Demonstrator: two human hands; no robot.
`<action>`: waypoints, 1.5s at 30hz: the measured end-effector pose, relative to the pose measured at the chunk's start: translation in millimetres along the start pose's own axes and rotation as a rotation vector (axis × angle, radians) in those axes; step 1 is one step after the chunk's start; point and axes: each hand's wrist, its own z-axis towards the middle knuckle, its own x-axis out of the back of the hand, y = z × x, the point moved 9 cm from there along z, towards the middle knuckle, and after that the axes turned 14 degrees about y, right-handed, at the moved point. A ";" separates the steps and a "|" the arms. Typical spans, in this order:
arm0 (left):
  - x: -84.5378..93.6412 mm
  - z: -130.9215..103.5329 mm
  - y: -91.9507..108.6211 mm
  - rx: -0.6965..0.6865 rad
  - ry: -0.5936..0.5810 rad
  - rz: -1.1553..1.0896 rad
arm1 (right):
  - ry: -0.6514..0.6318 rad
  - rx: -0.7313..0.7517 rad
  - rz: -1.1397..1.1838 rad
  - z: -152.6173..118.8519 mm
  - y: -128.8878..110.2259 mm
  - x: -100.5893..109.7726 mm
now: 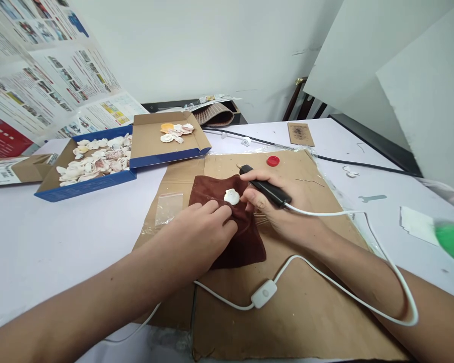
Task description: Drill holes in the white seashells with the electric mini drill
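A small white scallop shell rests on a dark brown cloth over the cardboard. My left hand lies on the cloth just below the shell, its fingers curled and closed on the fabric; the thumb is hidden. In my right hand is a black mini drill with a thin metal tip, gripped like a pen and pointing up and left. That tip sits above the shell, apart from it. From its rear end a white cord loops over my right forearm to an inline switch.
A blue box full of shells stands at left, its lid beside it holding several more. Near the drill are a red cap and a clear plastic bag. A wrench and a black cable lie at right.
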 end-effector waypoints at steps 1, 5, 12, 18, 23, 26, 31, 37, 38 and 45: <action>-1.1 0.1 2.4 -0.026 0.037 0.036 | -0.016 0.046 -0.065 1.6 0.2 -1.0; 0.2 2.4 13.5 -0.103 0.109 0.081 | -0.124 0.201 -0.226 4.0 3.5 -11.0; 10.8 9.3 42.3 -0.098 0.159 -0.016 | -0.161 0.199 -0.246 6.2 15.9 -18.8; 3.5 3.9 28.9 0.008 -0.036 -0.050 | -0.183 0.168 -0.220 6.6 13.7 -20.5; -11.3 -7.2 6.6 0.072 -0.191 -0.015 | -0.214 0.125 -0.275 5.2 13.9 -20.8; -4.8 -4.0 7.5 0.016 -0.190 -0.011 | -0.176 0.108 -0.205 5.3 12.3 -18.6; 24.2 -7.5 -16.8 0.196 -0.082 -0.169 | -0.054 -0.033 0.080 3.8 11.9 -12.5; 1.8 -23.4 -31.9 0.287 -0.338 -0.236 | -0.171 -0.192 0.218 -3.4 23.2 -27.3; 0.6 -20.8 -30.7 0.272 -0.343 -0.244 | -0.177 -0.183 0.213 -3.5 23.5 -27.7; 4.7 -7.5 -33.9 0.288 -0.305 -0.187 | -0.187 -0.152 0.187 -3.6 22.4 -27.1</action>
